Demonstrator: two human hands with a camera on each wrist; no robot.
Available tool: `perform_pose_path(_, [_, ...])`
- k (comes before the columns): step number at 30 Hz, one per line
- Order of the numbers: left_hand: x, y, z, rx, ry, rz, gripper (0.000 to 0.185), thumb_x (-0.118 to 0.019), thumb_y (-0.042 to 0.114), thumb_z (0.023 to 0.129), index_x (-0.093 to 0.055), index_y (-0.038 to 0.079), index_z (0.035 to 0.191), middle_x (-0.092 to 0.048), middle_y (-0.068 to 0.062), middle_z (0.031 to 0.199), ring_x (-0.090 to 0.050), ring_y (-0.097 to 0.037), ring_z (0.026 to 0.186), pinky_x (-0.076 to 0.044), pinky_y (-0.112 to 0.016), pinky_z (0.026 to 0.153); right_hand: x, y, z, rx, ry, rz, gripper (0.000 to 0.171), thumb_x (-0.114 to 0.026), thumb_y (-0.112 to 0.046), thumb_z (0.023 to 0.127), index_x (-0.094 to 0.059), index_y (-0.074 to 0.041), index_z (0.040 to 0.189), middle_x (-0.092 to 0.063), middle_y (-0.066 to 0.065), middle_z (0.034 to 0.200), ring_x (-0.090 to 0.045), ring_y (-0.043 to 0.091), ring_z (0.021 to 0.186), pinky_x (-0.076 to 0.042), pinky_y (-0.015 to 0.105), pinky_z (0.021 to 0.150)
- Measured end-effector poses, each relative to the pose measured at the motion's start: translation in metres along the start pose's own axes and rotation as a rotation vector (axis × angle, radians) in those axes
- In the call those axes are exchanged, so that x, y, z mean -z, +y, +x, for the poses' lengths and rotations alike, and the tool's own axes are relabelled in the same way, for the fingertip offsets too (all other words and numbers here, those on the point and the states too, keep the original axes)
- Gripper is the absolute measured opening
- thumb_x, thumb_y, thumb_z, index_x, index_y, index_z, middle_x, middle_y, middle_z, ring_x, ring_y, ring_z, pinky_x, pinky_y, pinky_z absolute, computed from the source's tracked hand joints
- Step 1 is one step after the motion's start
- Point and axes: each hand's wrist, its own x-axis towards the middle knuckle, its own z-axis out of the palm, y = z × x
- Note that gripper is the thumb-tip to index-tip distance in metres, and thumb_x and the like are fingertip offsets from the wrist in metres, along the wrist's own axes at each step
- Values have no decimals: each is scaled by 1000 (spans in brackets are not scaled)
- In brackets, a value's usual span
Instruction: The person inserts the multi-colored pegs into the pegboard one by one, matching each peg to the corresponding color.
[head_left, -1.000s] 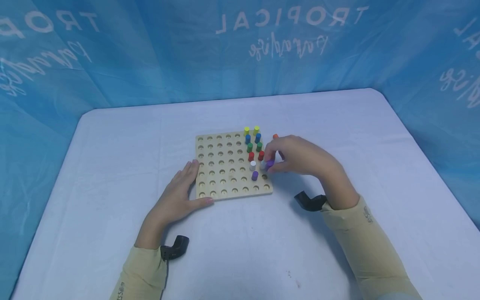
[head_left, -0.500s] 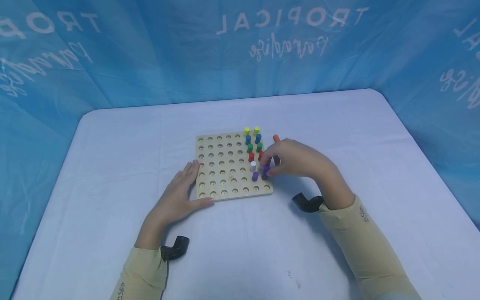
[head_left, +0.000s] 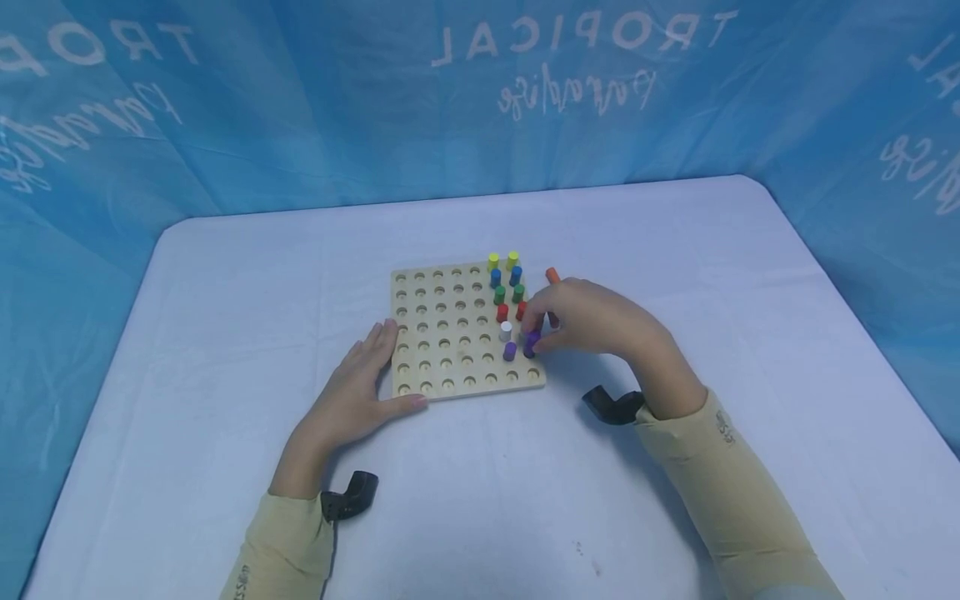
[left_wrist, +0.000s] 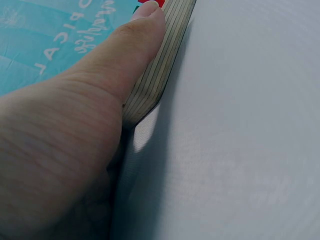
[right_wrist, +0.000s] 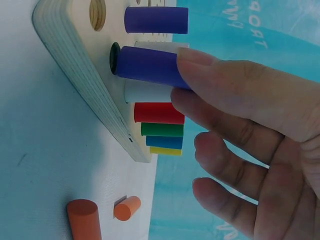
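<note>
A square wooden pegboard (head_left: 432,358) with rows of round holes lies flat on the table. My left hand (head_left: 351,402) rests along its left edge, fingers straight, thumb (left_wrist: 135,42) at the near edge. At the right side, my right hand (head_left: 600,315) pinches a purple peg (right_wrist: 150,65) between thumb and index finger. The peg's lower end is right at the mouth of a hole, slightly tilted in the right wrist view. Another purple peg (head_left: 510,352) stands beside it. Behind them stand pairs of white (head_left: 506,332), red (head_left: 502,313), green (head_left: 500,295), blue (head_left: 496,278) and yellow pegs (head_left: 493,262).
Two orange pegs (right_wrist: 84,220) lie on the white tablecloth (head_left: 480,492) right of the board, partly behind my right hand in the head view. Blue printed curtains (head_left: 360,125) surround the table. Black curved pieces (head_left: 352,496) stick out from both sleeves.
My right hand has brought the purple peg a little left and nearer, from beside the white peg down to the hole. In the last half second it barely moves. The left hand stays put.
</note>
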Motion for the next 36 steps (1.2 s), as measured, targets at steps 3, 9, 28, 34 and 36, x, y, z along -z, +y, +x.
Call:
perform_pose_path(3, [0, 0, 0, -3, 0, 3, 118, -76, 61, 77, -6, 16, 161, -7, -3, 168, -4, -24, 157, -6, -50, 128, -1, 0, 0, 7, -1, -6, 15, -83, -14, 80, -77, -23, 90, -70, -11, 87, -57, 16, 81, -50, 30, 72])
perform_pose_path(9, [1, 0, 0, -10, -2, 4, 118, -76, 61, 77, -6, 15, 161, -7, -3, 168, -4, -25, 157, -6, -50, 128, -2, -1, 0, -8, -7, -3, 16, -84, -15, 79, -75, -24, 89, -70, -11, 87, -58, 17, 82, -51, 29, 73])
perform_pose_path(28, [0, 0, 1, -8, 0, 0, 118, -75, 61, 77, -6, 15, 161, -7, -3, 168, -4, -24, 157, -5, -50, 128, -3, -1, -1, -25, -35, 8, 20, -85, -16, 79, -76, -25, 94, -70, -12, 89, -58, 17, 86, -52, 31, 77])
perform_pose_path(34, [0, 0, 1, -14, 4, 1, 118, -76, 60, 77, -6, 14, 161, -7, -4, 168, -4, -24, 157, -5, -49, 128, 4, 6, -4, -51, -29, 49, 23, -83, -22, 81, -75, -27, 103, -70, -10, 95, -57, 18, 92, -51, 31, 75])
perform_pose_path(36, [0, 0, 1, -14, 3, 3, 118, -76, 60, 77, -6, 14, 161, -7, -4, 168, -4, -25, 157, -5, -50, 128, 7, 13, -6, -54, -20, 89, 25, -81, -22, 83, -75, -26, 107, -70, -7, 97, -59, 19, 91, -52, 32, 73])
